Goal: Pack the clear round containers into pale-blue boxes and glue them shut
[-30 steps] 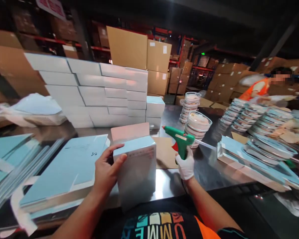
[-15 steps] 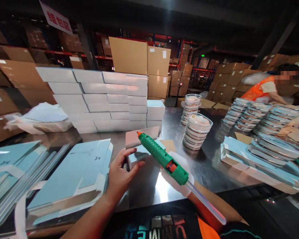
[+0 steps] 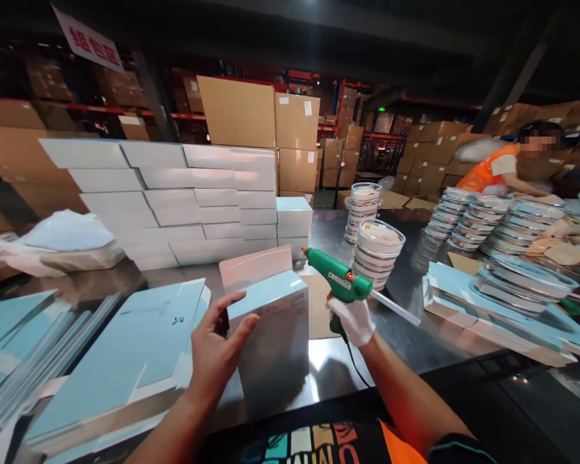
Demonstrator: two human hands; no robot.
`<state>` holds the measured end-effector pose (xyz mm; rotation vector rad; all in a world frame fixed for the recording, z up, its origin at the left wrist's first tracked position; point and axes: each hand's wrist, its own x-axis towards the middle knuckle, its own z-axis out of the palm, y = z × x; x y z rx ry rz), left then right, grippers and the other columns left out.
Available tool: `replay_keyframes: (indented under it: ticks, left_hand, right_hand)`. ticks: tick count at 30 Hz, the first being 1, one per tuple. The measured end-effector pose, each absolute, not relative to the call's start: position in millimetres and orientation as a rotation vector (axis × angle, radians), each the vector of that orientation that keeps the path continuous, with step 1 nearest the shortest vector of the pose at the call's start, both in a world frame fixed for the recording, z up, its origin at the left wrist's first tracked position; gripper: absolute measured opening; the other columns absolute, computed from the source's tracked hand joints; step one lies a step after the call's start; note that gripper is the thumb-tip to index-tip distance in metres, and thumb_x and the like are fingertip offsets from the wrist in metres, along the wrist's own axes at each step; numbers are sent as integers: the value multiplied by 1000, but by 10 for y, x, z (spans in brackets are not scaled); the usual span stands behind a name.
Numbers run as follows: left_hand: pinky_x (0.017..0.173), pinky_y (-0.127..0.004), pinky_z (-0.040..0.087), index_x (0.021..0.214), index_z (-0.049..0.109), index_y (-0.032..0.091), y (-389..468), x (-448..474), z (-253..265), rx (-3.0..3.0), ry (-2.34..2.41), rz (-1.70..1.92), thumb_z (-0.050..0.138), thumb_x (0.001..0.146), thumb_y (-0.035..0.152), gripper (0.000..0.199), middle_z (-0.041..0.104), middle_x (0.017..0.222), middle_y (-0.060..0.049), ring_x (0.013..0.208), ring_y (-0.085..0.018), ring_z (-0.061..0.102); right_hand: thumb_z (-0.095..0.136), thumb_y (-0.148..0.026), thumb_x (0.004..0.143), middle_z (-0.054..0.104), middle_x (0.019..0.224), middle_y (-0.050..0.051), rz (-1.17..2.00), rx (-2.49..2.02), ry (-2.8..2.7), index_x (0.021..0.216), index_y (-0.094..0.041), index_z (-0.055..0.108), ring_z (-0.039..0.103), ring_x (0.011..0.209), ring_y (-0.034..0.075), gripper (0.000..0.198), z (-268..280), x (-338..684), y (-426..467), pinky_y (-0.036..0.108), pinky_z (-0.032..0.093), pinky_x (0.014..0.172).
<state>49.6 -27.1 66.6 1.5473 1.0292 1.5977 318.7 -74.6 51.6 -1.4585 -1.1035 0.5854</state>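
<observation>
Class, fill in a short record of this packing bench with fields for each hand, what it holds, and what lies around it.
Left hand: bare, grip on the side of the pale blue box
Box: upright on the steel table, top flap open
Right hand: white glove, holding the green glue gun, nozzle aimed left toward the box
Left of box: flat blue cartons
Behind: stacked white boxes
Right: stacked round tubs

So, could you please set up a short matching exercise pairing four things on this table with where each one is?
Things:
1. glue gun
2. pale blue box
3. flat blue cartons
4. stack of white boxes

Places:
A. under the left hand
B. far side of the table, left
C. in the gloved right hand
D. lying left of the box

Pairs: 1-C, 2-A, 3-D, 4-B
</observation>
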Motion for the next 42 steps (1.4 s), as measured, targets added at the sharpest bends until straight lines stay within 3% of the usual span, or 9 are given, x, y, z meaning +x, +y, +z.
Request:
replay_keyframes:
  ticks: [7, 11, 14, 17, 20, 26, 29, 32, 42]
  left_hand:
    - [73, -35, 60, 111, 77, 13, -225, 483, 808, 1344, 1044, 1508, 88, 61, 73, 78, 77, 95, -10, 92, -31, 73]
    - [67, -32, 58, 113, 77, 14, -164, 488, 742, 1324, 1011, 1446, 89, 62, 77, 82, 76, 93, -10, 86, -29, 71]
    - [68, -34, 60, 113, 78, 15, -138, 555, 668, 1370, 938, 1424, 89, 65, 76, 78, 77, 98, -11, 86, -29, 72]
    - [82, -37, 63, 108, 82, 17, -132, 629, 574, 1523, 845, 1450, 91, 70, 71, 66, 79, 105, -12, 98, -32, 74]
    - [89, -37, 62, 105, 84, 20, -103, 664, 459, 1643, 770, 1480, 91, 75, 70, 59, 80, 108, -12, 104, -32, 75]
    - [105, -32, 58, 112, 72, 27, 57, 697, 323, 1598, 435, 1740, 97, 83, 48, 43, 75, 129, -7, 124, -23, 73]
    - [107, -35, 59, 129, 71, 30, 111, 676, 388, 1706, 254, 1679, 93, 90, 42, 46, 76, 118, -5, 120, -22, 74]
    - [115, -44, 57, 119, 82, 26, 118, 631, 486, 1963, 169, 1494, 84, 98, 43, 27, 77, 125, -12, 133, -29, 69]
    - [106, -55, 61, 102, 89, 27, 44, 629, 593, 1955, 258, 1498, 86, 95, 48, 23, 85, 109, -13, 119, -34, 77]
  right_hand:
    - [60, -65, 102, 66, 61, 8, 951, -1554, -920, 79, -20, 62, 58, 47, 19, 50, 116, 3551, -470, 32, 51, 47]
    - [78, -55, 93, 64, 65, 6, 792, -1529, -927, 70, -24, 59, 70, 74, 25, 43, 85, 3620, -525, 32, 55, 64]
    - [74, -67, 92, 75, 96, 9, 767, -1360, -1000, 103, -26, 73, 73, 96, 29, 43, 192, 3454, -578, 38, 61, 77]
    - [68, -73, 95, 75, 104, 7, 858, -1155, -1113, 137, -27, 66, 72, 94, 26, 62, 376, 3181, -604, 39, 61, 80]
    - [73, -71, 94, 72, 102, 4, 891, -1047, -1254, 137, -26, 65, 70, 97, 24, 63, 585, 3000, -625, 39, 61, 90]
    - [93, -78, 74, 66, 145, 16, 766, -922, -1472, 138, -24, 63, 63, 137, 35, 88, 670, 3097, -702, 49, 51, 119]
    - [87, -67, 88, 53, 166, 20, 649, -949, -1611, 128, -24, 70, 58, 149, 35, 61, 591, 3179, -771, 50, 53, 117]
    - [73, -54, 105, 50, 171, 17, 576, -934, -1752, 128, -26, 76, 55, 154, 33, 36, 582, 3204, -838, 51, 53, 119]
    - [68, -45, 109, 69, 152, 13, 583, -858, -1787, 131, -33, 81, 65, 142, 31, 28, 695, 3177, -869, 56, 51, 122]
